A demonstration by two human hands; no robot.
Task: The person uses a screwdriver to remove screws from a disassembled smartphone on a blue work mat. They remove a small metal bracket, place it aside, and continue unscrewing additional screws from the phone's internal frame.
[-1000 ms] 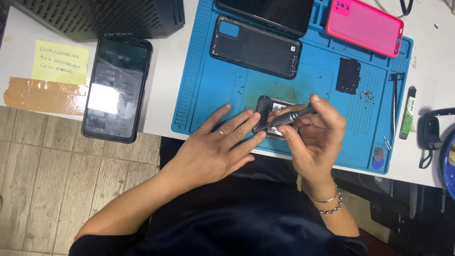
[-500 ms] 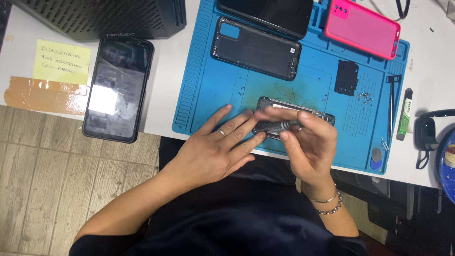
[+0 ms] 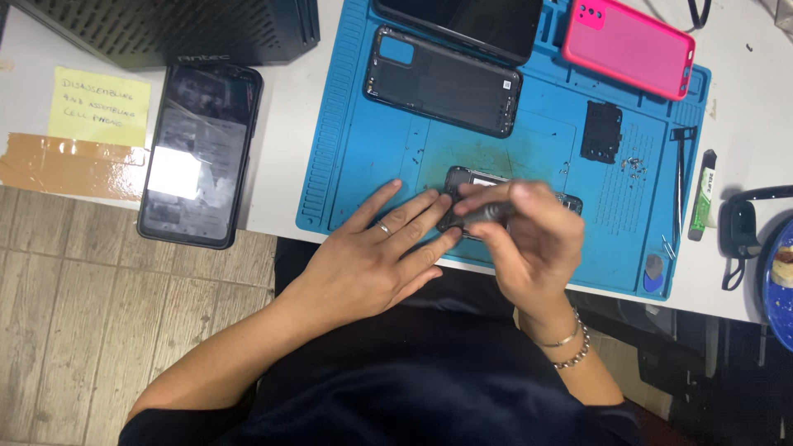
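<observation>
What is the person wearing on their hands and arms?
The left hand has a thin ring on one finger. The right hand has two slim beaded bracelets at the wrist. Both forearms are bare, with no sleeves or gloves showing. The clothing below them is dark.

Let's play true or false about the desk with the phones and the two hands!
1. The left hand lies flat, fingers on the opened phone. True.
2. The right hand grips a dark tool. True.
3. The work mat is green. False: it is blue.
4. The pink case lies on the wooden floor. False: it lies at the mat's far right corner.
5. A yellow note lies left of the black phone. True.
</observation>
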